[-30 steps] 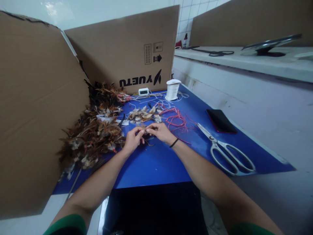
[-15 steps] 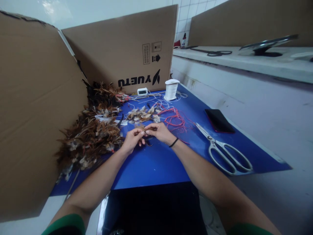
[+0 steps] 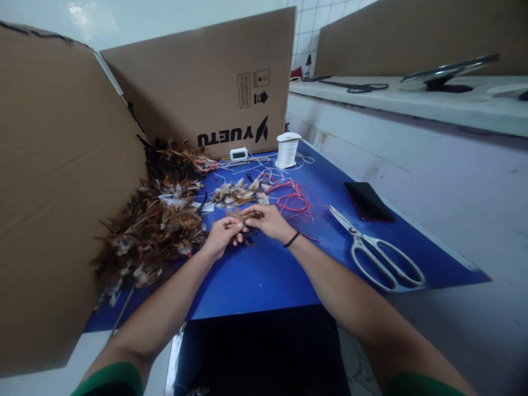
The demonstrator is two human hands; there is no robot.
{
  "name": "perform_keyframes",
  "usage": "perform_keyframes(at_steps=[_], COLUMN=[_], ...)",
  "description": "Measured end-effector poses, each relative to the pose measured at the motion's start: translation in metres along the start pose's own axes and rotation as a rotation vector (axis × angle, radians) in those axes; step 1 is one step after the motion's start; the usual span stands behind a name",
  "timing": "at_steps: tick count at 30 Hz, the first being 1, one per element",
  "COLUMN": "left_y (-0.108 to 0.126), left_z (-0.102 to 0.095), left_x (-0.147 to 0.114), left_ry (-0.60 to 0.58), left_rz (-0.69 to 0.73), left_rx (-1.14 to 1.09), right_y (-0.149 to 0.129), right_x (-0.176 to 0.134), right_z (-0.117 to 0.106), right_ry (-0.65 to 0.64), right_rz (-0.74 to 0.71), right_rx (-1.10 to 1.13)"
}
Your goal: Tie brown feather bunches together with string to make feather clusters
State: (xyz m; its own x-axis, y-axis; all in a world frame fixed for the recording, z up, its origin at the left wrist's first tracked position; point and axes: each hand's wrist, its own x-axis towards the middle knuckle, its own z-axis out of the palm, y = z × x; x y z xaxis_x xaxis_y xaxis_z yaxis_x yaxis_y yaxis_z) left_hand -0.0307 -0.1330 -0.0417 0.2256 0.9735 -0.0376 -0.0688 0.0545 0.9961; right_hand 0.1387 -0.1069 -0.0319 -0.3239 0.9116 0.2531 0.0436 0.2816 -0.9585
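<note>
My left hand (image 3: 223, 235) and my right hand (image 3: 268, 221) meet over the blue table, fingertips pinched close together. Between them are small brown feathers (image 3: 236, 215), partly hidden by the fingers. Each hand is closed on these feathers. Just beyond the hands lies a row of pale and brown feather tufts (image 3: 237, 193). Red string (image 3: 295, 201) is coiled to the right of that row. A large heap of brown feathers (image 3: 157, 225) spreads to the left of my left hand.
Large silver scissors (image 3: 371, 250) lie at right, near a black phone (image 3: 368, 201). A white spool (image 3: 287, 150) and a small white digital display (image 3: 238, 154) stand at the back. Cardboard panels (image 3: 198, 82) wall the left and rear. A ledge (image 3: 433, 104) runs along the right.
Both hands stay pinched at nearly the same spot, with only slight finger movement. The whole view has shifted a little; nothing else has visibly moved.
</note>
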Motion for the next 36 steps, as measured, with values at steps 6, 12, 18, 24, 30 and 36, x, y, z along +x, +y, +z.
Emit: perform_keyframes(at_steps=[6, 12, 18, 24, 30, 36], left_y=[0.0032, 0.0079, 0.0088, 0.0087, 0.0086, 0.0092], left_z=[0.0004, 0.0016, 0.0009, -0.0007, 0.0004, 0.0033], left_x=[-0.0010, -0.0043, -0.0048, -0.0048, -0.0062, -0.0080], left_ry=[-0.012, -0.005, -0.017, -0.042, -0.048, -0.028], left_rz=[-0.046, -0.089, -0.084, -0.116, -0.082, 0.021], left_rx=[-0.068, -0.096, -0.129, -0.148, -0.035, 0.091], right_y=[-0.0016, -0.0022, 0.0025, 0.0027, -0.0017, -0.0020], right_x=[-0.0009, -0.0011, -0.0006, -0.0012, -0.0017, -0.0021], right_z=[0.0015, 0.0030, 0.0021, 0.0028, 0.0040, 0.0056], right_ry=[0.014, 0.022, 0.016, 0.014, 0.069, 0.074], right_rz=[-0.033, -0.054, -0.054, -0.031, 0.007, 0.015], right_rx=[-0.005, 0.003, -0.026, 0.010, 0.028, 0.047])
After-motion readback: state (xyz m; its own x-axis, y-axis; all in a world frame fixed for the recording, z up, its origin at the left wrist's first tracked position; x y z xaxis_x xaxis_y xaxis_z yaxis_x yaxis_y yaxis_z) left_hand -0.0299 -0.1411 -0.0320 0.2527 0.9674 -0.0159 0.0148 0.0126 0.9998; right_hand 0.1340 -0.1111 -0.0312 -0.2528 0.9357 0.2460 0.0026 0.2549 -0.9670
